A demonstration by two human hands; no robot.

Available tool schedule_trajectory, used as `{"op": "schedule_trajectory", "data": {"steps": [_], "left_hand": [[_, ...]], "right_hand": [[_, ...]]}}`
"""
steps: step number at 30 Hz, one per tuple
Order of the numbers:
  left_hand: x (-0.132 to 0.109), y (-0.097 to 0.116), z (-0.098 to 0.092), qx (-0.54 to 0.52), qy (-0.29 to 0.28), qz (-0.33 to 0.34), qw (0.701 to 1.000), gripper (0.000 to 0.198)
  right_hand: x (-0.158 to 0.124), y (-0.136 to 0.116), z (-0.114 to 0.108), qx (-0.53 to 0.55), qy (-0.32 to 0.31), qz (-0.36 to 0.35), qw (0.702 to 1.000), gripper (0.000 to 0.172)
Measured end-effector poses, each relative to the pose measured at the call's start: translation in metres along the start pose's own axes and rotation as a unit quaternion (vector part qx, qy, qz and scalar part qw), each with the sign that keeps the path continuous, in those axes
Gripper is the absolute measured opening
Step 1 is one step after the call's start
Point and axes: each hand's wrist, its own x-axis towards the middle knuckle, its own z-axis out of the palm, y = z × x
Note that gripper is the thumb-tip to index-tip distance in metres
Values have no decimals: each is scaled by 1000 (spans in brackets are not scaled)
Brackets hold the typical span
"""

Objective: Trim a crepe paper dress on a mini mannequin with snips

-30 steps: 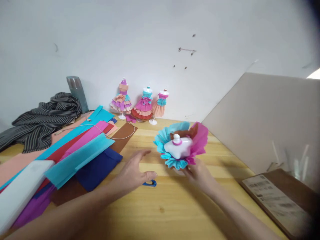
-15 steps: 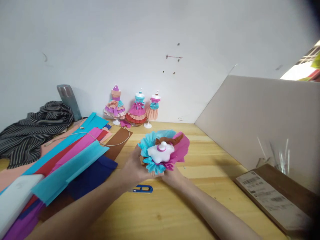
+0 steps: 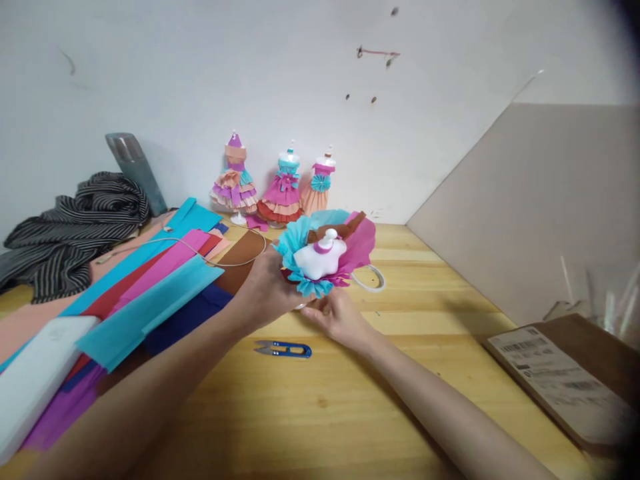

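Note:
A small white dress form (image 3: 320,261) tilts toward me over the table, wrapped in crinkled turquoise, pink and brown crepe paper. My left hand (image 3: 270,287) is closed around its left side, under the turquoise ruffle. Beneath the pink paper, my right hand (image 3: 340,317) has curled fingers at the form's lower end; the ruffles hide part of this grip. Blue-handled thread snips (image 3: 285,349) lie on the table just below both hands. Behind the pink paper, a roll of tape (image 3: 373,280) rests flat.
Several folded crepe paper sheets (image 3: 150,313) cover the left side, with a white box-like object (image 3: 40,380) and a thin cable (image 3: 240,265) on them. Three dressed mini forms (image 3: 281,193) stand by the wall. A flask (image 3: 137,173), striped cloth (image 3: 90,227) and cardboard box (image 3: 555,380) flank the table.
My view has tipped downward, so the scene sits higher. The right hand shows more plainly below the ruffles, and the snips' blades and the tape roll have come into sight.

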Motion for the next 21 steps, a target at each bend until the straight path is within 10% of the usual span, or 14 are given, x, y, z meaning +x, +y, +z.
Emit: {"op": "schedule_trajectory", "data": {"steps": [8, 18, 21], "left_hand": [[5, 6, -19, -51, -8, -124, 991, 22], [-9, 7, -34, -141, -53, -202, 968, 23], [-14, 7, -38, -171, -50, -203, 963, 25]], "right_hand": [[-36, -26, 25, -99, -140, -121, 978, 47], [-49, -51, 5, -120, -236, -41, 964, 53], [-60, -52, -8, -130, -257, -19, 957, 32]]}}
